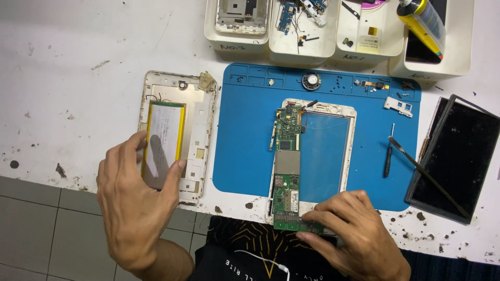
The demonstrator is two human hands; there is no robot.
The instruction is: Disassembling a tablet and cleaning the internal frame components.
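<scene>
Both my hands worked a stripped tablet: my right hand (354, 229) pinched the green circuit board (287, 171) on the blue mat (245, 145); my left hand (136, 200), fingers spread, steadied the back cover (200, 130) beside its battery (164, 138). Lifting seemed next.

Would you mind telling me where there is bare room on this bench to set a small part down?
Bare white table lies left of the back cover. Bare blue mat lies between that cover and the circuit board. The mat's top strip and the trays behind are crowded.
</scene>
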